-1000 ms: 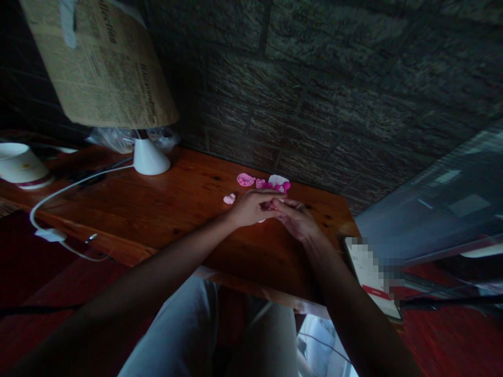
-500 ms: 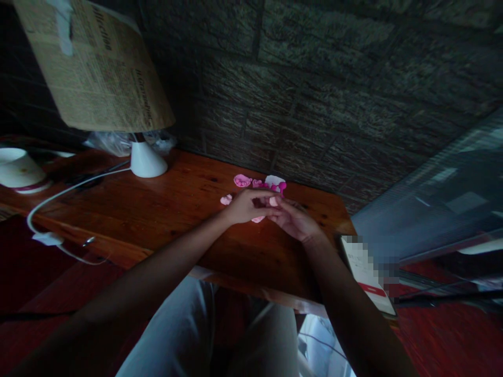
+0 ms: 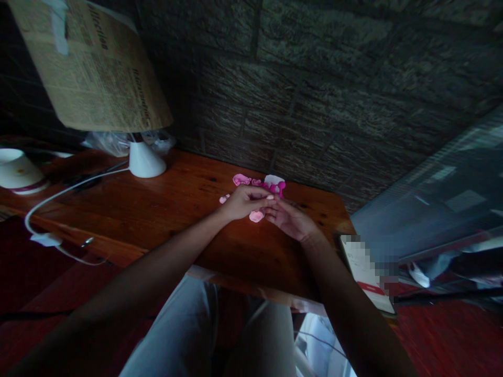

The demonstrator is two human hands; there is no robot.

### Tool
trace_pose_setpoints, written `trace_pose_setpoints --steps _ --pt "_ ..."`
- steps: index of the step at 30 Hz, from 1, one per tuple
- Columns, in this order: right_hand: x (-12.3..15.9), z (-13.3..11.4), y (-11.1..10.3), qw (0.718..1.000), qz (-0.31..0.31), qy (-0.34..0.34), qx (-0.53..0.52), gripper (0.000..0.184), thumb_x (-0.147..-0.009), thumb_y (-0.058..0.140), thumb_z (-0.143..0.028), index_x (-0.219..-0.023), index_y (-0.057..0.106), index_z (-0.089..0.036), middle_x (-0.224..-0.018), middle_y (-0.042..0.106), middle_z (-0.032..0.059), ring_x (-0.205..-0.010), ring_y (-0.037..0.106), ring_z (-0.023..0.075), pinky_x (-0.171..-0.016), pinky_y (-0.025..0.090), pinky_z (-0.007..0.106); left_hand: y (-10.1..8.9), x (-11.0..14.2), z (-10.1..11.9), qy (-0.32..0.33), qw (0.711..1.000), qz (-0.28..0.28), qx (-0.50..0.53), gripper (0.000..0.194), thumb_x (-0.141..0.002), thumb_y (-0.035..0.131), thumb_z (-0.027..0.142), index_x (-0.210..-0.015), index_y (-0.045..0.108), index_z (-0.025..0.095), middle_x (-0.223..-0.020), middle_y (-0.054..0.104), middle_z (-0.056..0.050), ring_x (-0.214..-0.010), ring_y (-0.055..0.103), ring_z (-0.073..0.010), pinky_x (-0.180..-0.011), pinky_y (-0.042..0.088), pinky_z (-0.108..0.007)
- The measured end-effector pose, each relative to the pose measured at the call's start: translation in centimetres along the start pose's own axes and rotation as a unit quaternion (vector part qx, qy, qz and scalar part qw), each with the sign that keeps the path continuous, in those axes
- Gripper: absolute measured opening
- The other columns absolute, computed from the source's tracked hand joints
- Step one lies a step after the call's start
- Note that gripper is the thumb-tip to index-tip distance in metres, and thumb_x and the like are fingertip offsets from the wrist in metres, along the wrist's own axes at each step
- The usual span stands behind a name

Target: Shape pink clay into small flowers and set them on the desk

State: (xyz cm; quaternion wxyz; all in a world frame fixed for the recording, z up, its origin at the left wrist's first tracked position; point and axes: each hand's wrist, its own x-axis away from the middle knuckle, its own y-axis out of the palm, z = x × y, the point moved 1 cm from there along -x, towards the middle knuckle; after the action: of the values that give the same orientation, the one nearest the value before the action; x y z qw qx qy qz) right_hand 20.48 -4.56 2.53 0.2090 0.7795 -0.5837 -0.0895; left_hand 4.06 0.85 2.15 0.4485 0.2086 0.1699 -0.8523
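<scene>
My left hand (image 3: 240, 203) and my right hand (image 3: 293, 220) meet at the fingertips, low over the wooden table. A small pale pink piece of clay (image 3: 270, 197) is pinched between them, mostly hidden by the fingers. Just below the fingers lies a flattened pink lump (image 3: 257, 215) that looks like the same soft clay. Another pink lump (image 3: 223, 199) sits left of my left hand, partly covered by it. Behind the hands are a pink cup-shaped piece (image 3: 241, 179), several smaller pink bits, a magenta knobbed piece (image 3: 281, 187) and a whitish piece (image 3: 274, 180).
On the left of the table (image 3: 168, 209) stands a lamp (image 3: 147, 159) with a newspaper-print shade, its white cord hanging over the front edge. A paper cup (image 3: 19, 170) is farther left. A booklet (image 3: 363, 267) lies at the right edge. A dark brick wall (image 3: 243, 78) rises behind.
My fingers have closed more over the pale pink piece, so less of it shows. My left hand has shifted slightly, and the flattened lump beneath is now more visible.
</scene>
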Motion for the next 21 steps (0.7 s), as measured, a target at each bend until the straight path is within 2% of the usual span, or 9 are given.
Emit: trace_pose_setpoints --steps 4,8,11,16,21 --pt "-0.08 0.07 -0.14 1.0 0.001 -0.004 0.004 0.034 -0.066 0.092 -0.047 -0.087 0.078 -0.025 -0.088 0.079 -0.0002 -0.085 0.07 0.0154 -0.087 0.053 0.031 0.08 0.03 0.22 -0.001 1.0 0.003 -0.001 0.033 -0.084 0.078 0.044 -0.096 0.079 0.013 -0.089 0.081 -0.008 -0.076 0.076 -0.0151 -0.071 0.063 -0.026" --pt "-0.09 -0.06 -0.28 1.0 0.011 -0.026 0.006 0.03 -0.07 0.09 -0.047 -0.088 0.077 -0.026 -0.089 0.079 -0.0005 -0.084 0.069 0.0147 -0.087 0.053 0.031 0.17 -0.02 0.45 -0.005 0.999 -0.015 0.044 0.041 -0.08 0.08 0.048 -0.103 0.079 0.013 -0.092 0.081 -0.009 -0.079 0.076 -0.0162 -0.072 0.062 -0.027" --pt "-0.13 -0.16 -0.38 0.999 0.009 -0.034 0.017 0.028 -0.071 0.089 -0.046 -0.086 0.078 -0.026 -0.088 0.078 -0.0004 -0.083 0.068 0.0145 -0.085 0.053 0.03 0.1 -0.11 0.46 -0.015 0.998 -0.018 0.052 0.041 -0.081 0.08 0.049 -0.104 0.079 0.015 -0.09 0.081 -0.008 -0.08 0.075 -0.0162 -0.071 0.061 -0.026" --pt "-0.26 -0.18 -0.37 0.999 0.031 -0.04 0.02 0.028 -0.067 0.092 -0.045 -0.081 0.078 -0.025 -0.081 0.077 -0.0011 -0.075 0.067 0.0128 -0.075 0.053 0.027 -0.11 -0.2 0.39 -0.02 0.999 -0.014 0.025 0.038 -0.086 0.074 0.048 -0.101 0.078 0.014 -0.073 0.075 -0.004 -0.061 0.065 -0.0108 -0.058 0.053 -0.022" --pt "-0.29 0.0 0.04 0.998 0.026 -0.037 0.037 0.032 -0.071 0.088 -0.052 -0.086 0.079 -0.024 -0.089 0.079 0.0027 -0.081 0.07 0.0148 -0.081 0.054 0.03 -0.29 -0.26 0.68 -0.015 1.0 0.001 0.026 0.038 -0.089 0.071 0.051 -0.087 0.073 0.013 -0.06 0.064 0.001 -0.048 0.056 -0.0076 -0.049 0.046 -0.019"
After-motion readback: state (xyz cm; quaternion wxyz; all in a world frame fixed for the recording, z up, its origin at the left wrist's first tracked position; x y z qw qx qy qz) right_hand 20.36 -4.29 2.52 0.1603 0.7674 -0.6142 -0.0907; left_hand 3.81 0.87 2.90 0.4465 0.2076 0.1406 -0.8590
